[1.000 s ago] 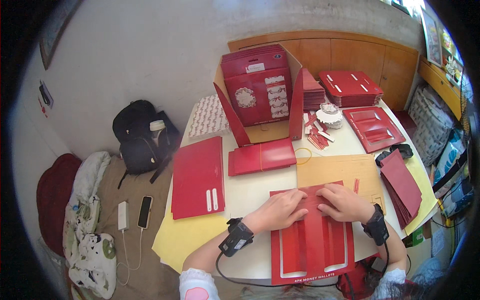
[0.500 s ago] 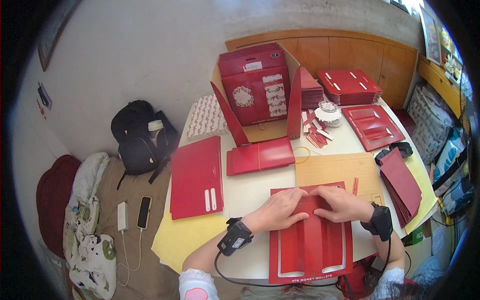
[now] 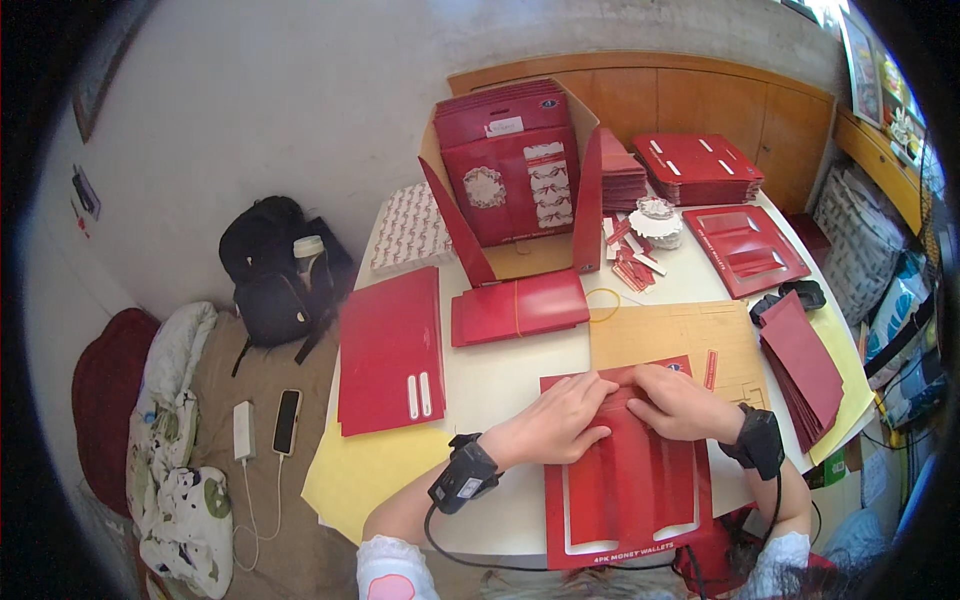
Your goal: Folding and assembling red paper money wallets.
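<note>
big white letters (image 3: 634, 553) are printed along the bottom edge of the flat, shiny red card sheet with long pale-edged slots (image 3: 633, 480), and a small round dark blue mark (image 3: 676, 366) is printed near its top. more white letters (image 3: 715, 258) are shown on the flat red slotted card (image 3: 746, 250) at the right. on the red card packs (image 3: 515, 200) in the tall red and brown cardboard box (image 3: 590, 215), a white paper label (image 3: 504, 126) and a dark oval mark (image 3: 549, 104) are seen. the print on the white sticker (image 3: 468, 488) of the black plastic wrist box (image 3: 482, 465) cannot be read.
</note>
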